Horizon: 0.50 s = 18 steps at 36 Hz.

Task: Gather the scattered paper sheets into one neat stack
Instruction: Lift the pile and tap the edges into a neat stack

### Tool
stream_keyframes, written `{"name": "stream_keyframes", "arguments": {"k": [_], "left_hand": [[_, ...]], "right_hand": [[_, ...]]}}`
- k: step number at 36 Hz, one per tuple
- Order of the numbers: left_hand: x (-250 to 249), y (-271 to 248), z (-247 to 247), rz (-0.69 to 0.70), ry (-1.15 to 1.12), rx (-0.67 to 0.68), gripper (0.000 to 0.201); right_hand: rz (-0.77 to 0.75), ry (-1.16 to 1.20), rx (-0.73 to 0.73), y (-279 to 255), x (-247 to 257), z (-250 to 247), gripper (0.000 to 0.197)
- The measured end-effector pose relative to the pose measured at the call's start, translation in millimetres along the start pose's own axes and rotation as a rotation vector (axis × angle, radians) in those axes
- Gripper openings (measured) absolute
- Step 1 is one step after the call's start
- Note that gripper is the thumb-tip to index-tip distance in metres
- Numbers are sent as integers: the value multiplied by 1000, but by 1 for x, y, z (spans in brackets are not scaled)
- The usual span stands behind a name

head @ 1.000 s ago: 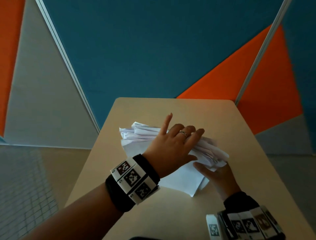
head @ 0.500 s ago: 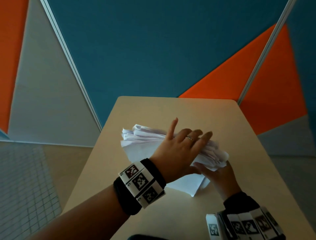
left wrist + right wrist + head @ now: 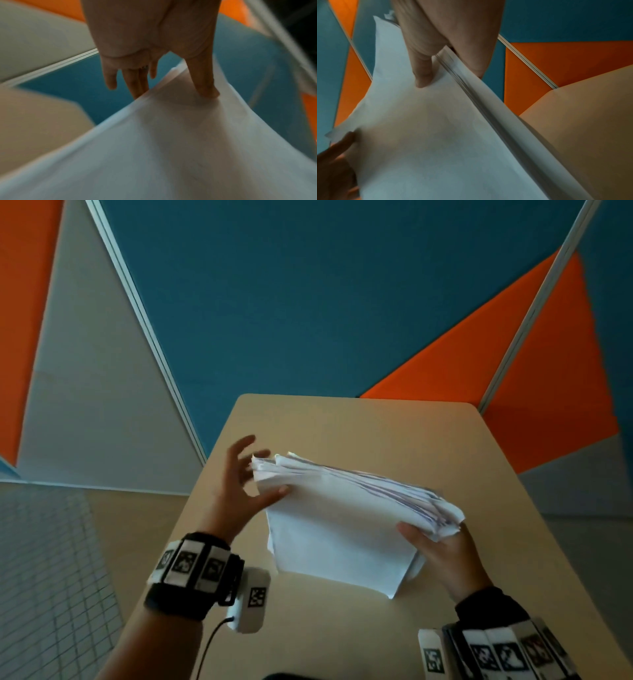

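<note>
A thick stack of white paper sheets (image 3: 342, 525) stands tilted on its lower edge on the beige table (image 3: 376, 433), its top edges uneven. My left hand (image 3: 270, 474) holds its left side, the thumb on the near face and the fingers spread behind; the left wrist view shows the thumb (image 3: 205, 88) pressing the paper stack (image 3: 171, 148). My right hand (image 3: 431, 539) grips the right side, thumb in front and fingers hidden behind. The right wrist view shows that thumb (image 3: 423, 75) on the paper stack (image 3: 436, 135).
Blue, orange and grey partition panels (image 3: 308, 302) with metal strips rise just behind the table's far edge. Tiled floor (image 3: 51, 577) lies off the table's left side. Bare tabletop shows beyond and in front of the stack.
The left hand has left the top of the flat pile and gone to its left edge. The pile has been tipped up off the table onto its lower edge between both hands.
</note>
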State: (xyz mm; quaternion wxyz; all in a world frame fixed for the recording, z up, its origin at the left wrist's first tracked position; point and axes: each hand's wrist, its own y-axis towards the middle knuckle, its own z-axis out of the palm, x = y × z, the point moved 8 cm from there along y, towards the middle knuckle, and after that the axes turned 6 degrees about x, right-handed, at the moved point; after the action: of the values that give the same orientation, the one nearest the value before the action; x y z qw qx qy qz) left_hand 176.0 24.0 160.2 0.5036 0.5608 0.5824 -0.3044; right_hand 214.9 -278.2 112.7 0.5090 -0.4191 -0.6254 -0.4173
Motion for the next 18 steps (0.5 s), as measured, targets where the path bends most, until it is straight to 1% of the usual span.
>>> {"name": "stream_keyframes", "arguments": {"k": [1,2,3,4,6,7,8,9,10,13,14,16,18], "left_hand": [[15,-1,6,-101,-173,47,104],[26,-3,13,-152,-276,91,103],[32,-2,18,-186,-299,116,97],[36,-1,25,-212,-286,117,84],[28,-3,28,-192,-281,78,45],[18,-4,28,-161,-292,50,31],[10,-4,27,-126,-311,25,27],[1,-4,26,-90,-328,6,29],[-9,-5,25,-52,-349,-7,34],[-17,-8,26,2,-411,-71,61],[-15,-10,28,0,-429,-98,63],[-13,-12,32,-14,-454,-149,61],[-16,-14,37,-14,-475,-201,62]], "right_hand": [[3,-3,4,1,1,1,32],[2,-6,9,3,2,2,32],[-6,-15,17,4,5,3,32],[-14,-23,23,4,8,5,33],[-53,-36,28,3,18,8,35],[-78,-35,19,2,24,7,38],[-98,-21,1,1,30,4,38],[-112,-7,-22,0,34,0,35],[-122,-5,-47,-1,37,-5,37],[-171,-99,-91,-2,37,-11,58],[-185,-142,-110,-3,38,-10,60],[-252,-175,-143,-7,42,-6,58],[-287,-167,-209,-14,50,-3,67]]}}
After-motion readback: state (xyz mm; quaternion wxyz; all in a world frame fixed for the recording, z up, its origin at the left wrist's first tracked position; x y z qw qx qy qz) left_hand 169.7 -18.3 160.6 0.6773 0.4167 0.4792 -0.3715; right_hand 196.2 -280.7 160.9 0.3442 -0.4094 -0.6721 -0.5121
